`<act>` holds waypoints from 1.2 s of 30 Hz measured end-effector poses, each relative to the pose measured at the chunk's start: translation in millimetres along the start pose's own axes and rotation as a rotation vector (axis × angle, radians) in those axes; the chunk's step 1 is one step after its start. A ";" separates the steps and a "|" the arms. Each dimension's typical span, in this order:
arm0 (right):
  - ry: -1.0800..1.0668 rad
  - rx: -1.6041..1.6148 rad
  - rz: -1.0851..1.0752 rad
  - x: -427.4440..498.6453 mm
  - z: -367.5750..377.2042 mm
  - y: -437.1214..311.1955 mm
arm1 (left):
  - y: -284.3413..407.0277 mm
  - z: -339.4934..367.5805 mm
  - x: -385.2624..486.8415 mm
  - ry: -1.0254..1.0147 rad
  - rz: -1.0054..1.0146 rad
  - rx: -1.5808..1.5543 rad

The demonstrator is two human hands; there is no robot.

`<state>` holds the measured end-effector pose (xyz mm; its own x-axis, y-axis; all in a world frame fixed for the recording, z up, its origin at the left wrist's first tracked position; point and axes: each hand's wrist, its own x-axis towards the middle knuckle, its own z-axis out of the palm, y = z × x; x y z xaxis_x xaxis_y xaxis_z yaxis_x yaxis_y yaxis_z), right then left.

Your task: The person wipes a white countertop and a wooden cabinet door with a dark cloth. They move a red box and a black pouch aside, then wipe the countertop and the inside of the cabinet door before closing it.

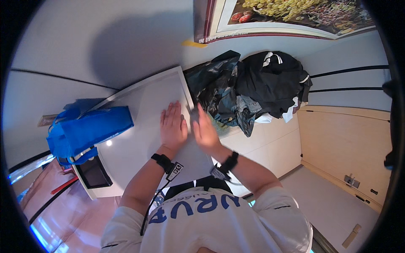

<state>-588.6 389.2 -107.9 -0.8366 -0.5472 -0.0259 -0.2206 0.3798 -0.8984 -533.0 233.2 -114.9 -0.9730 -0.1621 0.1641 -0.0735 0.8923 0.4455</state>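
Observation:
A white tabletop [142, 126] with a raised rim lies before me. My left hand [172, 126] rests flat on it, palm down, fingers pointing away and slightly apart, holding nothing. Beside it, at the table's right rim, my right hand [205, 129] is turned on edge with thumb and fingers apart. A small dark grey thing [194, 115], blurred, shows by the inner side of the right fingers; whether the hand grips it cannot be told. Black straps circle both wrists, the left one with a small device and a cable.
A blue bag [95, 126] and a black-framed item [95, 174] are on the table's left part. Past the right rim lie a black plastic bag [221, 85] and piled dark clothes [272, 85]. A framed fruit picture [291, 28] stands behind; wooden cabinet doors [345, 139] are at right.

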 end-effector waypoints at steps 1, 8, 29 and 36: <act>-0.082 0.203 0.143 -23.7 -4.3 8.5 | -1.3 0.7 5.2 0.078 0.033 -0.137; -0.108 0.599 0.017 4.7 11.7 47.0 | 0.2 3.7 18.9 -0.093 0.236 -0.170; -0.110 0.715 0.026 -7.2 15.1 60.2 | 8.2 3.1 19.4 -0.136 0.199 -0.052; -0.148 0.734 0.113 -15.2 48.0 115.2 | 8.8 5.8 18.3 -0.087 0.230 0.001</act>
<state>-577.2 405.5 -232.0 -0.7467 -0.6485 -0.1477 0.2966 -0.1260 -0.9466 -552.7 240.5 -113.1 -0.9793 0.0825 0.1849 0.1523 0.9018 0.4045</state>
